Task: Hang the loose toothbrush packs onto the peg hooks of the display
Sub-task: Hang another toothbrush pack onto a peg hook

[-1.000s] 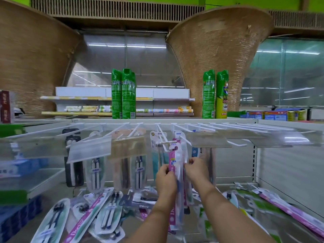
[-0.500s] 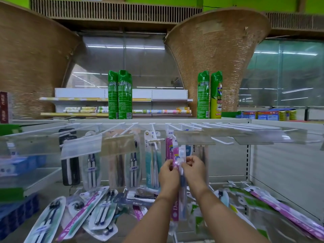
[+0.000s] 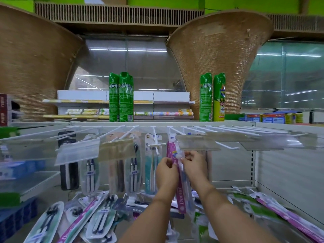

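Now pinching the top of the pink toothbrush pack point(image 3: 181, 199) with the fingers point(image 3: 172, 163) of left hand point(image 3: 166, 174) and right hand point(image 3: 194, 165), just below the peg hooks point(image 3: 155, 137), over loose packs point(image 3: 101, 216).

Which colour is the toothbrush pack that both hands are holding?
The toothbrush pack is magenta-pink with white lettering, best seen in the head view.

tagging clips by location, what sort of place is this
Most likely a shop aisle, perhaps a supermarket: toothbrush packs hang on peg hooks, spray cans stand on top, and stocked shelves run behind.
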### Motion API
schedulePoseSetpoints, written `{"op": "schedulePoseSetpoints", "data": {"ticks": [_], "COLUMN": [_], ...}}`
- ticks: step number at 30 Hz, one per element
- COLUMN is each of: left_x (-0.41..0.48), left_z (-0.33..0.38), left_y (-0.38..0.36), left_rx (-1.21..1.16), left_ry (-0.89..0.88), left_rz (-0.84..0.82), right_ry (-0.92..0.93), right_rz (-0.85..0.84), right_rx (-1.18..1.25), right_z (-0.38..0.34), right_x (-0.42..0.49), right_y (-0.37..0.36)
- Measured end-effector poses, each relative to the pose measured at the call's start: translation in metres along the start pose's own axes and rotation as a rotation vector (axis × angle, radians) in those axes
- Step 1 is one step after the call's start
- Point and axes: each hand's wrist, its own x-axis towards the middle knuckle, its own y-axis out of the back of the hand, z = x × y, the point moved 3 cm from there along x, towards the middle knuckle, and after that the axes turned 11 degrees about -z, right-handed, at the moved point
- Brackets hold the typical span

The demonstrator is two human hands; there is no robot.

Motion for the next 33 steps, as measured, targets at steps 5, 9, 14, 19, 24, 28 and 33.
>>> {"op": "schedulePoseSetpoints", "data": {"ticks": [5,9,14,19,24,28,33], "left_x": [0.009,0.014,0.019,0.031,0.036,0.029,0.013], "left_z": [-0.003,-0.003,-0.006,-0.009,-0.024,-0.035,-0.051], "left_y": [0.002,-0.004,-0.007,-0.003,0.008,0.019,0.030], "left_rx": [0.012,-0.026,-0.157,-0.143,-0.116,-0.107,-0.104], "left_ry": [-0.008,-0.009,-0.030,-0.025,0.044,0.040,0.091], "left_rz": [-0.016,-0.078,-0.162,-0.197,-0.162,-0.111,-0.037], "right_ry": [0.004,-0.070,-0.145,-0.219,-0.199,-0.182,-0.176], "right_rz": [0.023,0.050,0.047,0.081,0.084,0.094,0.224], "right_rx": [-0.028,-0.022,-0.006,-0.028,0.000,-0.053,-0.147], "right_z": [0.004,0.006,0.013,0.026,0.036,0.029,0.023], "right_x": [0.001,0.012,0.028,0.049,0.058,0.040,0.002], "right_y": [-0.004,-0.004,-0.017,-0.032,-0.040,-0.035,-0.026]}}
